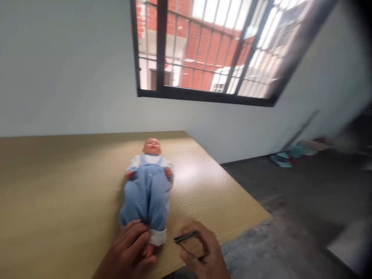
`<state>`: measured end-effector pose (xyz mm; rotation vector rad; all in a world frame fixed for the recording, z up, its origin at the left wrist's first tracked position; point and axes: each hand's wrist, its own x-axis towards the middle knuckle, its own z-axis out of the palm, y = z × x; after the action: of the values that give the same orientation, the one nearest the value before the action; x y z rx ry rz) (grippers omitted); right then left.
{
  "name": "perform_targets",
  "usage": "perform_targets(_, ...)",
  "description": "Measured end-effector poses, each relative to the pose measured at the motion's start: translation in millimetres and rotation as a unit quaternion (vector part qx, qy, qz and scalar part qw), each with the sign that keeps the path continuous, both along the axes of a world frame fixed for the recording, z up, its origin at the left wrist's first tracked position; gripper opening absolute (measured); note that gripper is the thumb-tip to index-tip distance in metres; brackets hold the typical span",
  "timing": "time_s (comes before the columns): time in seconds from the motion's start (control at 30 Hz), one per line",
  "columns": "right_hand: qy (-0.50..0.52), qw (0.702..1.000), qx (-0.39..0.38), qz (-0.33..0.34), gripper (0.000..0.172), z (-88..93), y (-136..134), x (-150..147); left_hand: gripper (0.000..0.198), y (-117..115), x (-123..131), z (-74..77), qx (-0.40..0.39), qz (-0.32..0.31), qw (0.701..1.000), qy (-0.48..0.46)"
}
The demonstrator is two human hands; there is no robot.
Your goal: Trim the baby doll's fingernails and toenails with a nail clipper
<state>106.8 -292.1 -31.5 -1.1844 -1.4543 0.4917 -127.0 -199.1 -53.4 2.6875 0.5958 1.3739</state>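
The doll's foot (pixel 149 250) was clasped by the left hand (pixel 128 252); the clipper (pixel 186 236), pinched in the right hand (pixel 203 255), was not yet applied.

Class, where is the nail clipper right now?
Head view, bottom centre-right: the nail clipper is pinched in the right hand above the near edge of the table, just right of the doll's foot, which the left hand holds.
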Motion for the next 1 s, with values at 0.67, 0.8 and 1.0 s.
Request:
perform_targets(0.67,0.091,0.977,0.19,0.041,0.023,-15.3,7.4,-42.8,0.027,-17.3,16.8,3.7,-0.268,-0.011,0.954,-0.137)
perform_targets(0.8,0.023,0.972,0.225,0.06,0.032,-16.2,3.3,-43.1,0.017,-22.0,14.7,-0.4,-0.317,-0.055,0.931,-0.174)
perform_targets(1.0,-0.041,0.97,0.231,0.063,0.036,-9.2,2.6,-46.3,0.012,-19.3,5.9,-1.4,-0.434,-0.159,0.872,-0.162)
